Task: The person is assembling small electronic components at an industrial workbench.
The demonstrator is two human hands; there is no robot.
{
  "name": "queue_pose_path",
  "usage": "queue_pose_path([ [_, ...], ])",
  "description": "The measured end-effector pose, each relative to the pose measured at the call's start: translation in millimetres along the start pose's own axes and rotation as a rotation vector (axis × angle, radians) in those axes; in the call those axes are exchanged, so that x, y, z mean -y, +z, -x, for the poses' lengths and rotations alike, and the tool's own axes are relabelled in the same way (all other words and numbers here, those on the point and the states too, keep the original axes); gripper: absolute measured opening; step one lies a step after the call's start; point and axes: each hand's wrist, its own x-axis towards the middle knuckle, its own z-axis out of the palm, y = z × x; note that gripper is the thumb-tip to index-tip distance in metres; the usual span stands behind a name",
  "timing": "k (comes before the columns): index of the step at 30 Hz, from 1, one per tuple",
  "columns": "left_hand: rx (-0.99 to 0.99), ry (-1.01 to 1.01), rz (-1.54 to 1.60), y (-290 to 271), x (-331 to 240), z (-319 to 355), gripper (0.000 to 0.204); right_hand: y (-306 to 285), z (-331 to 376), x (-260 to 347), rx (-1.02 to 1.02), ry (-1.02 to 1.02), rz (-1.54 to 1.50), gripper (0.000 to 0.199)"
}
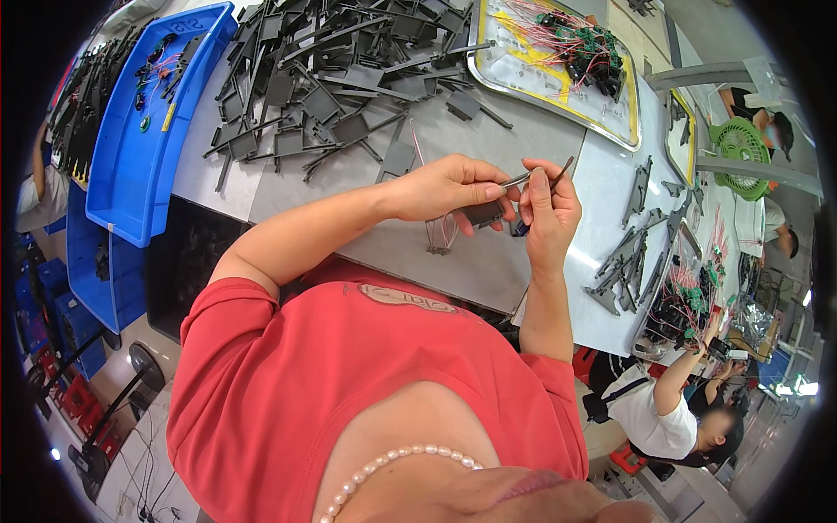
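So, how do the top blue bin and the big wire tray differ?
The bin is blue and deep; the tray white and yellow, silver-rimmed, apparently shallower. The bin stands left of the dark parts pile; the tray, right. The bin is sparsely filled; the tray carries a dense heap. Both hold reddish wires.

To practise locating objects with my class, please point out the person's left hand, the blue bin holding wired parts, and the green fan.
Left hand (443, 186): head view, back of the hand.
Blue bin (138, 188): head view, bare inner floor.
Green fan (737, 145): head view, front guard.
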Motion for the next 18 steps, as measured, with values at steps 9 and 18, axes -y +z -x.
queue_pose_path([
  [9,-0.027,0.014,-0.01,-1.0,2.2,-1.4,0.035,-0.1,-0.1,-1.3,0.017,0.013,0.008,0.023],
  [18,-0.052,0.018,-0.005,-1.7,3.7,-2.4,0.035,4.3,-0.6,0.5,-0.002,-0.007,0.029,0.027],
])
